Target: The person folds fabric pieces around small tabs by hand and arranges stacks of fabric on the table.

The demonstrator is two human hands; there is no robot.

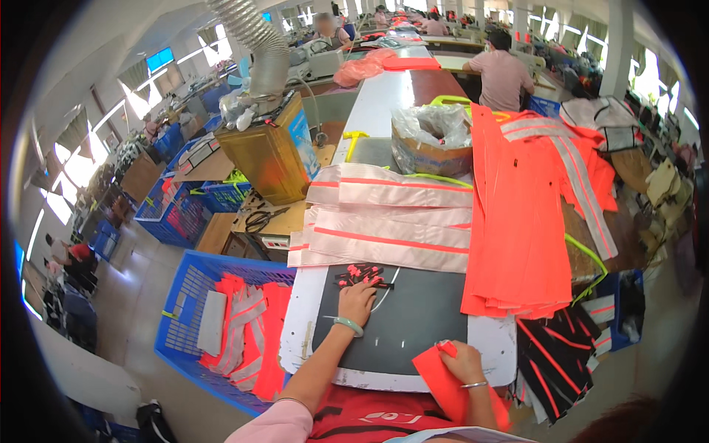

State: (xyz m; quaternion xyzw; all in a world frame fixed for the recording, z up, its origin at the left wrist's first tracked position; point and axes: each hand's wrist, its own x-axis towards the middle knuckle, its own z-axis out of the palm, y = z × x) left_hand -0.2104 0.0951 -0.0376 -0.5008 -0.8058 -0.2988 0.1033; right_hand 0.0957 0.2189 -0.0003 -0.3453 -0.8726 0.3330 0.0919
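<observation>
My left hand (356,303), a pale green bangle at its wrist, reaches forward over the dark work mat (413,310). Its fingers are stretched out, with the tips on a small pile of black and pink-red fastener-like pieces (360,275); their exact kind is too small to tell. At the mat's near right corner my right hand (465,363) is closed around a bright orange fabric strip (434,375), which hangs down over the table's front edge. A small red bit shows at its fingers. Beyond the mat lie stacked pale reflective strips (391,240) with orange lines.
Orange fabric panels (517,221) are stacked at the right. A plastic-lined box (432,140) stands behind the strips. At the left are a blue crate (185,295) of orange pieces, scissors (262,219) and a metal-coloured cabinet (269,151). Black striped pieces (554,362) hang at the right. Other people sit farther off.
</observation>
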